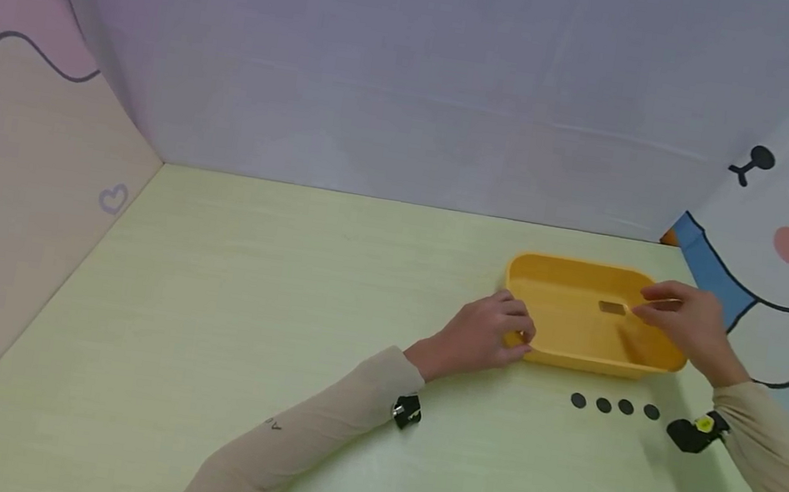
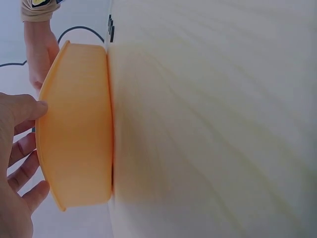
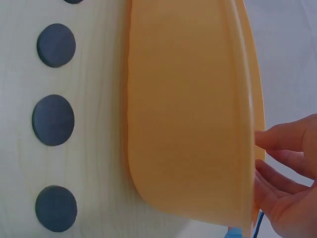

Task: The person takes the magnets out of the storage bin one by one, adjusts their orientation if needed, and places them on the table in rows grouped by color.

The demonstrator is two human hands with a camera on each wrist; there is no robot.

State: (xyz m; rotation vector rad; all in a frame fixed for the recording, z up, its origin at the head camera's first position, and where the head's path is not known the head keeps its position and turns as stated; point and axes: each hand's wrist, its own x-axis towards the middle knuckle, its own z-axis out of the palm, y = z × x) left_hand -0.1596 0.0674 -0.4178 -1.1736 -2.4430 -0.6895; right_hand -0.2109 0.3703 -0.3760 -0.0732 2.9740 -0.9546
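A shallow yellow plastic tray (image 1: 563,337) stands on the table near its right side. My left hand (image 1: 479,333) grips its left rim; in the left wrist view, the thumb (image 2: 34,110) lies against the rim and some fingers pass behind it. Over the tray's right part is my right hand (image 1: 687,321), with thumb and index finger bent toward each other. Whether anything small sits between them cannot be told, as the tray wall (image 3: 193,114) hides the fingertips in the right wrist view. Inside the tray shows a small dark rectangle (image 1: 611,308).
Several flat dark round discs (image 1: 603,405) lie in a row on the table just in front of the tray. A pale wood-grain table (image 1: 206,295) extends to the left. Printed cloth walls (image 1: 398,112) stand behind and at both sides.
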